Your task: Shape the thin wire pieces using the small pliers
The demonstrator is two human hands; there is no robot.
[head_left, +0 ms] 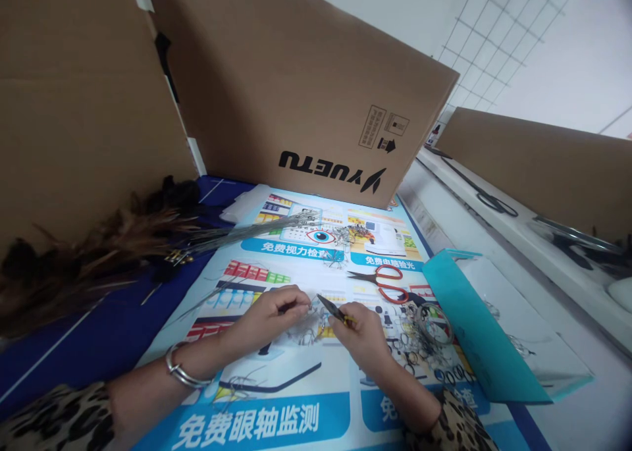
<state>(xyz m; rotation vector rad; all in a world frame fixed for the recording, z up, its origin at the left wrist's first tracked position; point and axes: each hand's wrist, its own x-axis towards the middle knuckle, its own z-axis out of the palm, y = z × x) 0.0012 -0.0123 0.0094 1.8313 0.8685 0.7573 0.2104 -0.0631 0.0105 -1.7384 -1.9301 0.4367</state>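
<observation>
My right hand [363, 338] is closed around a pair of pliers [330, 306] with dark pointed jaws and a bit of yellow at the handle. The jaws point up and left, close to the fingertips of my left hand [276, 311]. Those fingers are pinched together on something too small to make out. Just below lies a small tangle of thin wire pieces [305, 332] on the printed sheet [340, 372]. Red-handled scissors [390, 285] rest beyond my right hand. Right of it sits a pile of wire coils and dark rings [429, 332].
A bundle of long thin wires [247, 232] spans the sheet's far left, near brown feathers [99, 253]. A teal box [494, 345] stands at right. Large cardboard panels [296, 82] rise behind. More scissors [494, 203] lie on a white ledge.
</observation>
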